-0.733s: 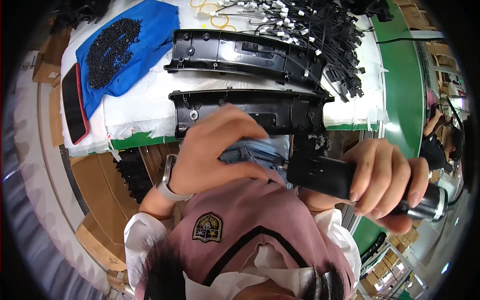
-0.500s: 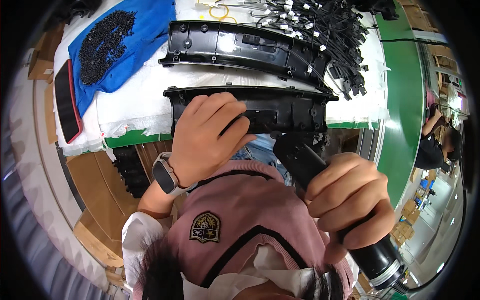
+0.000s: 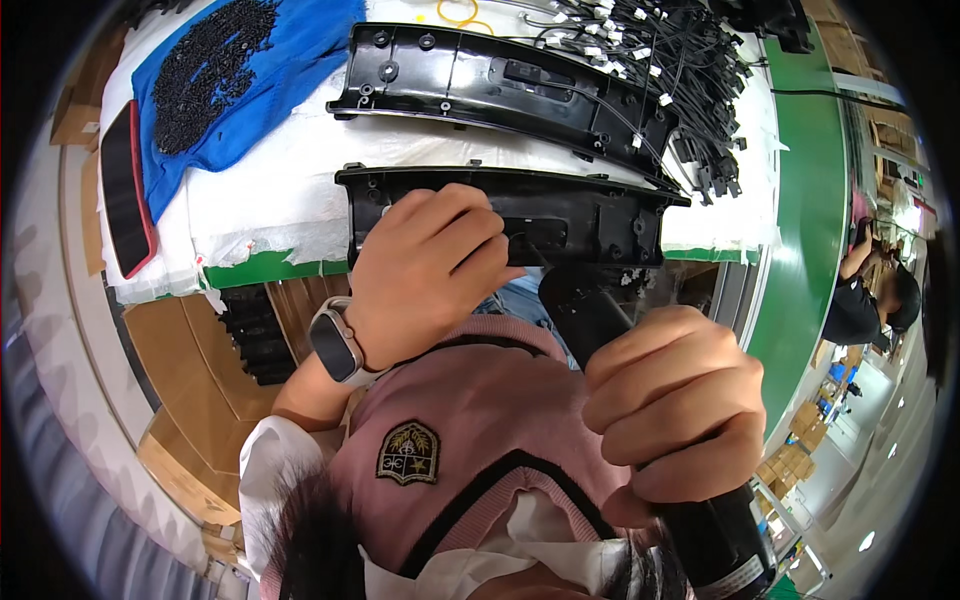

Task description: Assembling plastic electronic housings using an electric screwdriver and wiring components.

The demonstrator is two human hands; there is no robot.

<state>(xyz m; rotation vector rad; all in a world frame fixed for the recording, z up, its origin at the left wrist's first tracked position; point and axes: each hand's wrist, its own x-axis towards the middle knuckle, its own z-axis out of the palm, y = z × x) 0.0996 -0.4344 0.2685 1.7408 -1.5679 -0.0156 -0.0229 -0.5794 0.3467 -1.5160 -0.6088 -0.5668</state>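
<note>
A long black plastic panel (image 3: 600, 225) lies hollow side up along the near table edge. My left hand (image 3: 435, 265) is closed over its left half, fingers curled on the panel and thumb toward the near edge; what lies under the fingers is hidden. In my right hand (image 3: 680, 405) is a thick black electric screwdriver (image 3: 585, 315), gripped by its barrel. It slants up and left, its thin bit close to the panel's near edge beside my left thumb. Whether the bit touches a screw cannot be seen. A second similar panel (image 3: 465, 80), with a cable inside, lies just beyond.
Many small black screws (image 3: 210, 75) are heaped on a blue cloth (image 3: 290, 90) at far left, beside a red-edged phone (image 3: 128, 190). Bundled black cables (image 3: 690, 90) with white tags lie at far right. Cardboard boxes (image 3: 190, 370) stand below left. A person (image 3: 870, 290) sits at right.
The screwdriver has moved left and tilted, so its bit now points at the panel beside my left thumb. My left hand stays on the panel. The whole view has shifted slightly.
</note>
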